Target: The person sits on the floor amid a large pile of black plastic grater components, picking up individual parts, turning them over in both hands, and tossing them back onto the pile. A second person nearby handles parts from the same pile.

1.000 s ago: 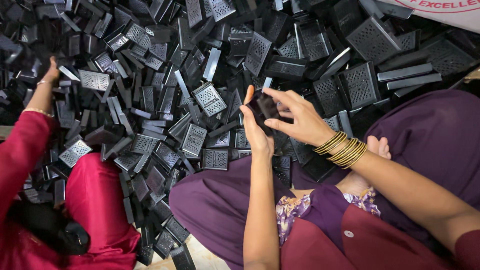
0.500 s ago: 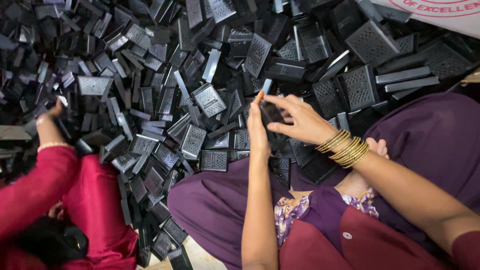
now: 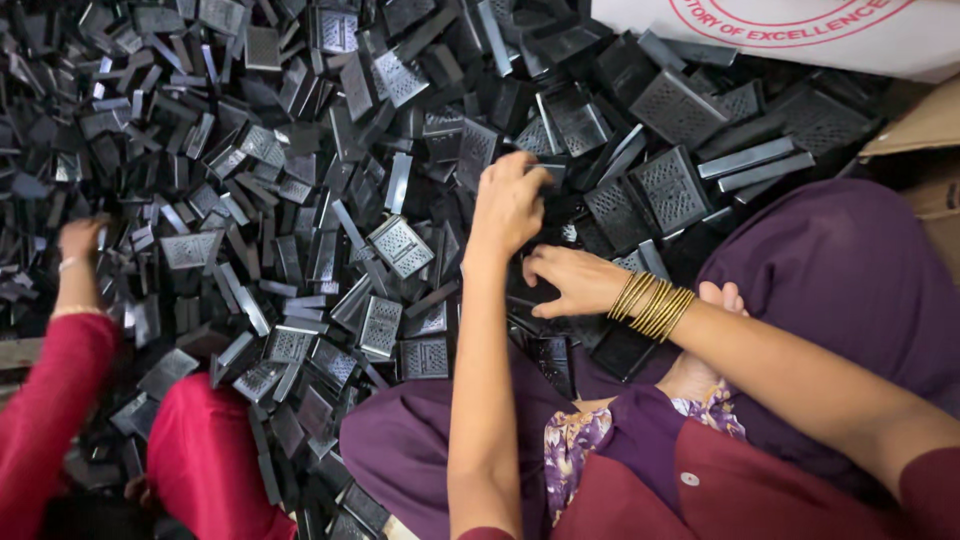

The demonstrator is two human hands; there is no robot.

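1. In the head view, a deep heap of black plastic parts (image 3: pixel 300 200) covered the floor from the far left across to the far right; many were flat rectangular pieces with a grid of small holes, others plain narrow strips, lying at all angles and overlapping.

2. The left hand (image 3: pixel 508 205) reached out over the near right part of the heap, fingers curled down and closed around a black part (image 3: pixel 548 175) at its far edge; how much of the part sat inside the grip could not be told.

3. The right hand (image 3: pixel 570 280) lay just near of the left hand, palm down, fingers narrowly spread and pressed on dark pieces at the heap's near edge; whether it gripped one of them could not be told; a stack of gold bangles (image 3: pixel 655 305) ringed its wrist.

4. A grid piece (image 3: pixel 400 245) lay tilted just left of the left forearm, apart from both hands; a larger grid piece (image 3: pixel 672 188) lay to the right of the left hand.

5. The person's lap, in purple cloth (image 3: pixel 850 270), filled the near right; a maroon sleeve (image 3: pixel 740 480) covered the near arm.

6. At the left, another person's hand (image 3: pixel 78 240) rested blurred on the heap, its red sleeve (image 3: pixel 45 410) running to the near edge.

7. A white sack (image 3: pixel 800 35) with red print lay at the far right, beside a brown cardboard edge (image 3: pixel 925 125).
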